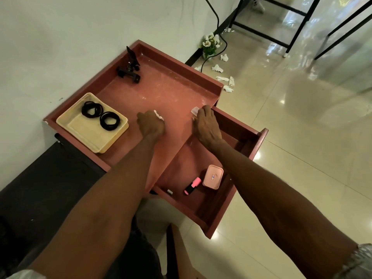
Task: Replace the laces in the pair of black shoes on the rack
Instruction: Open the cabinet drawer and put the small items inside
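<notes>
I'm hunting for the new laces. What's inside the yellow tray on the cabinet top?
The yellow tray holds two black coils, side by side at its far end; they may be rolled laces, though that can't be confirmed. The rest is bare. Nothing covers it.

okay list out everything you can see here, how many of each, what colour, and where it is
cabinet top: 1, reddish brown, against the wall
open drawer: 1, reddish brown, pulled out to the right
tray: 1, cream, left on cabinet top
lace coils: 2, black, in tray
clamp mount: 1, black, far corner
highlighter: 1, pink, in drawer
small box: 1, pink, in drawer
potted flowers: 1, white, floor by wall
paper scraps: several, white, floor
left hand: closed on something pale
right hand: holding something pale at drawer corner
</notes>
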Motion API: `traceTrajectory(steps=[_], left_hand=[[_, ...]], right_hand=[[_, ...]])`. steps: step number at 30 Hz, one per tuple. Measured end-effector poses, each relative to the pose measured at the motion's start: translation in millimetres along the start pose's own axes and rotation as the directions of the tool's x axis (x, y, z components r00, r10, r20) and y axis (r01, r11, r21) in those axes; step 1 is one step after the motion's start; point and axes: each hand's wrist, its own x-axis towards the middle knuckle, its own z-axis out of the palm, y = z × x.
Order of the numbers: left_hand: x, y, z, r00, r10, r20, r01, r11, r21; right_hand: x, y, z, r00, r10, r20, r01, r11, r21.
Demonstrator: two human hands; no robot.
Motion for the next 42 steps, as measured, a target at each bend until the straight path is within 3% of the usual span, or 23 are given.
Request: traceTrajectory(steps=[2,7,10,13,16,19,21,27,31,33,34,36,38,40,42], left_hand=[[-54,29,-46,1.0,-0.009,-0.016,0.009,0.999,-0.045],[-128,58,-24,0.978,0.205,0.044,-0.183,0.937,-0.299],[-176,65,6,0.917,0.373,0.145,-0.316,0.897,-0.308],[-196,51,44,0.92,0.25,0.302,-0.154,0.939,-0.308],[-190,30,64,0.926,0.033,0.377,0.094,0.945,-0.313],[-177,18,74,0.89,-0.107,0.443,0.288,0.886,-0.364],[-170,14,77,0.876,-0.155,0.456,0.335,0.877,-0.345],[-166,14,83,0.893,-0.166,0.419,0.303,0.91,-0.284],[-176,25,66,0.916,-0.135,0.378,0.208,0.965,-0.16],[-188,37,48,0.932,0.007,0.363,0.042,0.991,-0.129],[-192,43,36,0.943,0.127,0.307,-0.083,0.985,-0.153],[-192,53,9,0.934,0.355,0.052,-0.336,0.917,-0.214],[-169,52,-19,0.906,0.385,-0.174,-0.416,0.885,-0.208],[-126,37,-47,0.936,0.329,-0.122,-0.343,0.932,-0.117],[-80,12,-72,0.965,0.26,0.039,-0.263,0.961,0.089]], right_hand=[[-10,3,-3,0.999,0.031,-0.015,-0.03,0.999,0.045],[-43,26,-8,0.942,0.323,-0.093,-0.298,0.931,0.212],[-64,55,1,0.876,0.476,0.075,-0.482,0.865,0.142],[-82,76,17,0.814,0.501,0.295,-0.508,0.86,-0.059],[-86,78,27,0.788,0.528,0.317,-0.525,0.845,-0.101],[-85,80,34,0.792,0.524,0.315,-0.492,0.852,-0.181],[-85,86,40,0.775,0.541,0.326,-0.508,0.841,-0.187],[-89,97,49,0.712,0.576,0.4,-0.555,0.812,-0.181],[-91,81,45,0.736,0.596,0.323,-0.603,0.793,-0.09],[-90,63,28,0.779,0.587,0.218,-0.595,0.803,-0.037],[-89,58,22,0.799,0.571,0.191,-0.572,0.818,-0.051],[-79,35,4,0.866,0.46,0.197,-0.444,0.887,-0.125],[-54,14,-11,0.924,0.376,0.064,-0.378,0.926,0.017],[-24,-2,-8,0.965,0.263,0.003,-0.263,0.963,0.058],[12,-23,-8,0.994,0.081,0.079,-0.079,0.996,-0.031]])
